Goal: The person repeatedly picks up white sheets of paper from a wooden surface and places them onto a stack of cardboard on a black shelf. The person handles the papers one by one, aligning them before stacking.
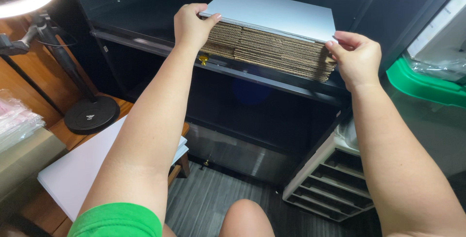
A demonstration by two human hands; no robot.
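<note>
A stack of flat brown cardboard sheets (272,52), topped by a pale grey sheet, lies on a black shelf (272,79) at upper centre and is gripped at both ends: the left hand (193,23) and right hand (357,57) are closed on it.

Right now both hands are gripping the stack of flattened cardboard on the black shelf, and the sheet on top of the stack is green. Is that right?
Not quite: the top sheet is pale grey-white, not green. The head view shows it lying on the stack of flattened cardboard. The rest holds: the left hand and right hand grip the stack's two ends on the black shelf.
</note>
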